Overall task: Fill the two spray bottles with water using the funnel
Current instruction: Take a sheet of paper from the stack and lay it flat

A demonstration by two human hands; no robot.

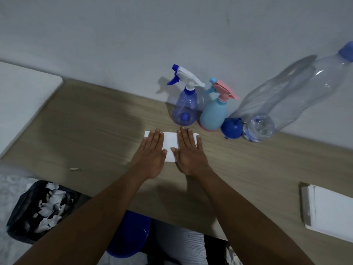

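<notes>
Two spray bottles stand against the wall: a clear blue one (185,109) with a white and blue trigger head, and a light blue one (214,115) with a pink trigger head to its right. A small blue funnel (231,128) lies on the table beside the light blue bottle. Right of it stands a tall clear water bottle (282,100) with a blue cap. My left hand (150,155) and my right hand (190,153) lie flat, palms down, on a white paper (170,145) in front of the bottles. Neither hand holds anything.
The wooden table (86,131) runs along a white wall. A white board (21,96) sits at the left end, a white pad (330,209) at the right front edge. Below the table are a black bin bag (40,209) with paper scraps and a blue basin (129,234).
</notes>
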